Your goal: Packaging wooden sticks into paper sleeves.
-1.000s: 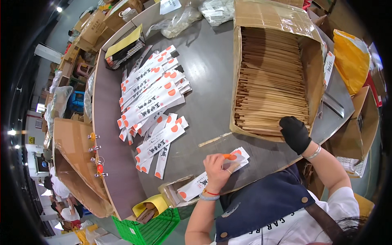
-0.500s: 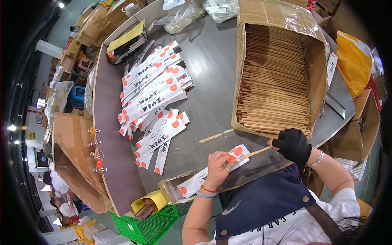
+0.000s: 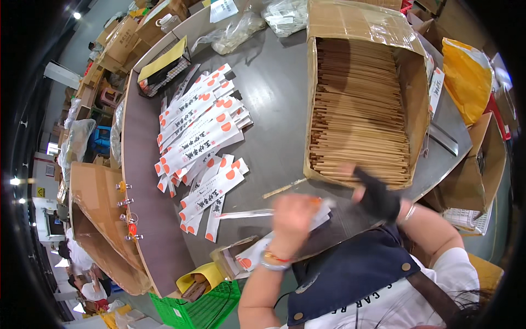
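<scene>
My left hand (image 3: 295, 219) is smeared by motion above the table's near edge. A white paper chopstick sleeve (image 3: 246, 214), also blurred, sticks out leftward from its closed fingers. Beneath that hand, more white sleeves (image 3: 247, 259) with orange-red dots lie by a small cardboard box (image 3: 222, 256). My right hand (image 3: 379, 194), in a black fingerless glove, is at the near edge of a large carton (image 3: 312, 109) packed with wooden chopsticks (image 3: 359, 109). Its thumb and fingertips are apart, and nothing shows between them. A loose pile of printed sleeves (image 3: 200, 137) covers the table's left part.
A low partition (image 3: 150, 203) bounds the table's left side. Plastic bags (image 3: 233, 35) and a yellow-topped basket (image 3: 163, 63) stand along the back. A green crate (image 3: 197, 307) sits at the lower left. Right of the carton are a yellow bag (image 3: 466, 79) and open cardboard (image 3: 476, 164).
The chopsticks that ran between my hands no longer show there. My left hand has swung slightly with a sleeve pointing left; my right hand has opened and shifted to the carton's edge.
</scene>
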